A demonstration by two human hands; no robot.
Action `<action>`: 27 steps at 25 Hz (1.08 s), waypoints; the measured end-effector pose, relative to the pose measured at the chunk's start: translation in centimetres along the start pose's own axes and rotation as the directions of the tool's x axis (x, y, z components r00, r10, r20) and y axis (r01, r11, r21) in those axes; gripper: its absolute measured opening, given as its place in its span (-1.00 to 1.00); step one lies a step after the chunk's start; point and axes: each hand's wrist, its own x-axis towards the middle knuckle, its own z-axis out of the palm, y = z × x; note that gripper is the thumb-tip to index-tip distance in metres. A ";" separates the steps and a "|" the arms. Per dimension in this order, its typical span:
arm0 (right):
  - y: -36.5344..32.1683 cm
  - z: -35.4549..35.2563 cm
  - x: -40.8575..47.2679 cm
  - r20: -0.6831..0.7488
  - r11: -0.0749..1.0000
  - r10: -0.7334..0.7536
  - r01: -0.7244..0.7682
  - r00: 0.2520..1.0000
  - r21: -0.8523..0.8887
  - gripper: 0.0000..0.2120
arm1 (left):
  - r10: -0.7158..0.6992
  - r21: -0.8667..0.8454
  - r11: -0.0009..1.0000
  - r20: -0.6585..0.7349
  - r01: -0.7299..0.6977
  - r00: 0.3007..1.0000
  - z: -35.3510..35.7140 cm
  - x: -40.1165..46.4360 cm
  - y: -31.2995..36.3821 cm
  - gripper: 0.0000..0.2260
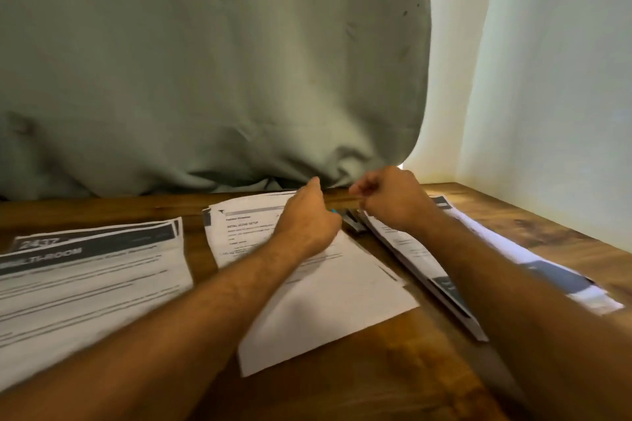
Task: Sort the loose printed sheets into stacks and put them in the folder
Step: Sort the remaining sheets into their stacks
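Head view is showing three groups of printed sheets lying on a wooden counter point(393, 369); the middle stack point(318, 294) is sitting directly under the left hand point(309, 219), which is hovering over its far right corner with fingers curled in, though blur is hiding whether it is pinching anything; a small dark object with a blue tip point(349, 220) is peeking out just beside that hand, too blurred to identify; the right hand point(393, 200) is closing thumb and fingers on something thin near the far edge, what exactly I cannot tell; a right stack point(427, 260) is lying beneath the right forearm, fanned and slanting; a left stack point(89, 284) with a dark header is resting well apart from both hands; a grey-green cloth point(212, 72) is hanging behind the counter.
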 end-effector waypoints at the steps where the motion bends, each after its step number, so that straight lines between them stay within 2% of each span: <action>1: -1.9 1.0 0.3 0.024 1.000 -0.027 0.027 0.999 0.013 -0.78 | -0.013 0.022 1.000 0.011 0.013 1.000 -2.0 0.1 -1.8 -0.38; 4: -7.4 4.1 1.2 0.053 0.991 -0.131 0.129 0.990 0.040 -0.76 | -0.050 -0.019 0.999 0.011 0.050 0.999 -7.9 0.2 -6.8 -0.41; 8: -13.3 7.6 1.8 0.142 0.973 -0.192 0.169 0.971 0.156 -0.76 | -0.121 -0.044 0.992 -0.025 0.120 0.992 -15.7 -0.5 -12.4 -0.53; 10: -16.0 9.5 1.9 0.181 0.967 -0.216 0.184 0.959 0.177 -0.75 | -0.145 0.044 0.988 -0.020 0.146 0.989 -19.1 -1.1 -15.1 -0.60; 13: -19.2 12.3 1.5 0.249 0.961 -0.222 0.169 0.943 0.218 -0.76 | -0.193 0.232 0.954 -0.012 0.191 0.981 -21.5 -2.3 -18.7 -0.56; 16: -21.3 15.3 0.4 0.368 0.968 -0.191 0.113 0.910 0.222 -0.79 | -0.135 0.458 0.879 -0.031 0.134 0.990 -21.3 -3.6 -21.4 -0.55; 19: -21.7 17.8 -1.1 0.429 0.982 -0.152 0.088 0.890 0.165 -0.68 | -0.149 0.570 0.813 0.006 0.119 0.989 -20.9 -4.0 -23.2 -0.31; 21: -21.4 18.5 -2.1 0.445 0.986 -0.145 0.091 0.884 0.141 -0.55 | -0.215 0.562 0.812 0.040 0.156 0.976 -21.2 -4.0 -23.6 -0.10; 23: -21.3 18.7 -2.9 0.438 0.987 -0.152 0.111 0.886 0.118 -0.50 | -0.288 0.522 0.826 0.066 0.213 0.955 -21.4 -4.0 -23.6 0.01; 25: -21.5 18.6 -3.5 0.415 0.988 -0.155 0.135 0.897 0.077 -0.50 | -0.300 0.458 0.857 0.073 0.235 0.951 -21.6 -4.1 -23.7 -0.01; 27: -21.6 18.3 -3.8 0.375 0.985 -0.174 0.165 0.910 0.056 -0.45 | -0.239 0.402 0.894 0.053 0.199 0.970 -21.7 -4.2 -23.5 -0.11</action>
